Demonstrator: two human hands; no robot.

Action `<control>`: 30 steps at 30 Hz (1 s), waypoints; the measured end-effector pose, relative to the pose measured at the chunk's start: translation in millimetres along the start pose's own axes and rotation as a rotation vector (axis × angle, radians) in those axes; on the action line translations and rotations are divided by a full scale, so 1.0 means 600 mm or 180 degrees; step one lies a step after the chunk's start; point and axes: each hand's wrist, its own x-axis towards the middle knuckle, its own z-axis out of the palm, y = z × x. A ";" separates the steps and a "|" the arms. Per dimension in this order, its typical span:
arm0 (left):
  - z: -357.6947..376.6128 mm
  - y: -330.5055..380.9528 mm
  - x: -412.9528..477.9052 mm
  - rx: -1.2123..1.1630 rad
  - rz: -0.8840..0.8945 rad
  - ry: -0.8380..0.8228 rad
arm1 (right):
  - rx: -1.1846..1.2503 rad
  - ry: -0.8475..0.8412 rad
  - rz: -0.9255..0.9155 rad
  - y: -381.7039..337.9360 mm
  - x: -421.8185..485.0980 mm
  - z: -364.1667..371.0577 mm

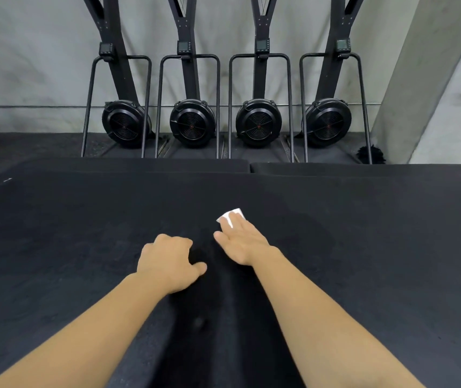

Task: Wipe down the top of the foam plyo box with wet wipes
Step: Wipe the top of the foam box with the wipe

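The black foam plyo box top (84, 233) fills the lower half of the head view. My right hand (242, 242) lies flat on it near the middle, fingers pressing a folded white wet wipe (230, 215) against the surface; part of the wipe sticks out past the fingertips. My left hand (169, 264) rests on the box just to the left, fingers curled under and thumb out, with nothing visible in it.
Two more black box tops (139, 165) (363, 169) lie beyond the far edge. Several black ski-erg machines (191, 123) stand against the grey wall. A grey pillar (433, 79) rises at right, a black duster (370, 154) at its foot.
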 end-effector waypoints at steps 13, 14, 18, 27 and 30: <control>0.058 0.045 0.168 0.0010 0.0165 0.0422 | -0.0197 0.0319 0.1190 0.183 0.029 -0.081; 0.060 0.044 0.178 0.0008 0.0120 0.0445 | -0.0220 0.0355 0.1212 0.172 0.031 -0.075; 0.085 0.037 0.197 0.0044 -0.0024 0.0419 | -0.0093 0.0325 0.0923 0.109 0.037 -0.045; 0.108 0.030 0.199 0.0209 0.0033 0.0599 | 0.0264 -0.0182 0.0023 0.003 0.079 -0.015; 0.111 0.032 0.200 0.0112 -0.0004 0.0670 | 0.0145 0.0028 0.0033 0.043 0.083 -0.034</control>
